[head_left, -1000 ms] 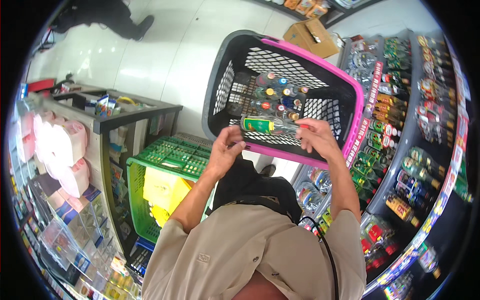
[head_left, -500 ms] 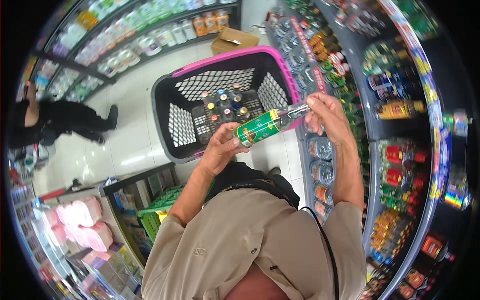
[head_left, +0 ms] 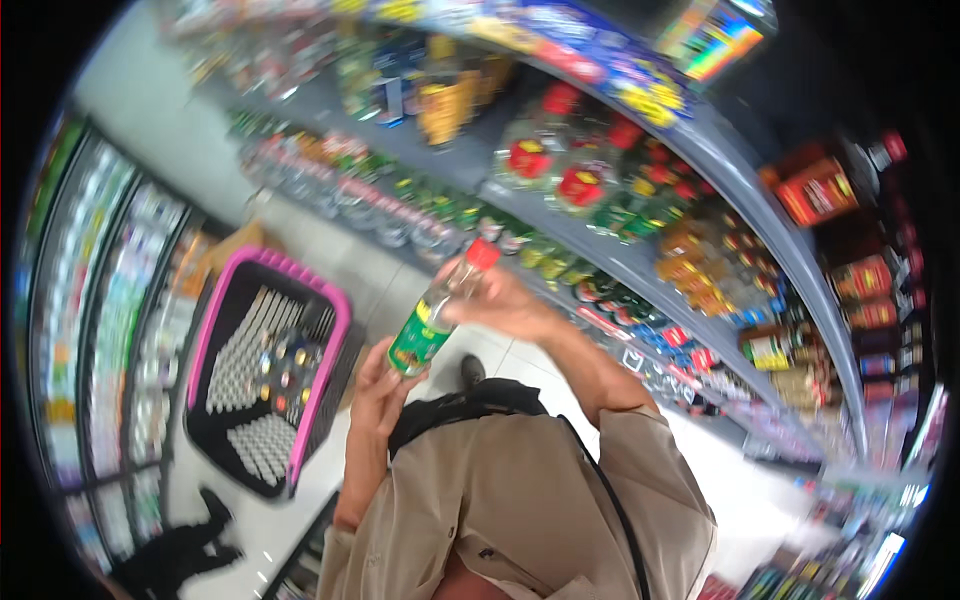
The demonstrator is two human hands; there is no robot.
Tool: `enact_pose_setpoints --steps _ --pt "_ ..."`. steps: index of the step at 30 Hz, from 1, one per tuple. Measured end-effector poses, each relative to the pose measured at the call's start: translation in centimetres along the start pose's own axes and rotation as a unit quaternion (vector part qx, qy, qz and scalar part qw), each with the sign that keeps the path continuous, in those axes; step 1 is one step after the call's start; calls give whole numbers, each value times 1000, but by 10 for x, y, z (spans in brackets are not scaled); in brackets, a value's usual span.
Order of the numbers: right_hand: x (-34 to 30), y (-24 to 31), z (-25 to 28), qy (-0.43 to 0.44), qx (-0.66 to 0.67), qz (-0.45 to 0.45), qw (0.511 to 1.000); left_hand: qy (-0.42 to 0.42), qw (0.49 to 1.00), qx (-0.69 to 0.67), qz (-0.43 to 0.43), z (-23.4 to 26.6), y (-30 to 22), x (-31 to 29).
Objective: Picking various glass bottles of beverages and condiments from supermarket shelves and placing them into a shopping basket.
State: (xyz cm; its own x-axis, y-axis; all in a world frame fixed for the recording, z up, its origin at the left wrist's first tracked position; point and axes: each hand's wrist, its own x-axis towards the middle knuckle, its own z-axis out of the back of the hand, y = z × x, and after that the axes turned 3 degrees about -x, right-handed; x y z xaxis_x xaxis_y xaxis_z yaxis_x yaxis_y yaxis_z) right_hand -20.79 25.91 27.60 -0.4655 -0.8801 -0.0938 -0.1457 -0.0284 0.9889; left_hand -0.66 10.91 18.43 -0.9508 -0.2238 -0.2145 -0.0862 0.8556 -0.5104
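One clear bottle [head_left: 437, 312] — red cap, green label — tilted.

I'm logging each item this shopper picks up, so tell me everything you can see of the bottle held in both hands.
The bottle is small and clear, plastic or glass by its look, with a red cap and a green label with yellow marks around its lower half. It is tilted, cap up and to the right, held in front of the chest. The left hand cups its base from below; the right hand grips near the neck. What it holds cannot be told. It hangs above the floor, apart from the pink-rimmed basket.
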Motion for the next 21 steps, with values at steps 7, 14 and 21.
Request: enact_pose_setpoints --steps 7,14,21 --pt "-81 0 25 -142 1 30 989 54 989 11 140 -45 44 47" --pt "-130 -8 67 -377 -135 83 913 147 932 279 180 -65 57 74" --pt "-163 18 127 -578 -277 47 766 4 943 258 213 26 47 67"
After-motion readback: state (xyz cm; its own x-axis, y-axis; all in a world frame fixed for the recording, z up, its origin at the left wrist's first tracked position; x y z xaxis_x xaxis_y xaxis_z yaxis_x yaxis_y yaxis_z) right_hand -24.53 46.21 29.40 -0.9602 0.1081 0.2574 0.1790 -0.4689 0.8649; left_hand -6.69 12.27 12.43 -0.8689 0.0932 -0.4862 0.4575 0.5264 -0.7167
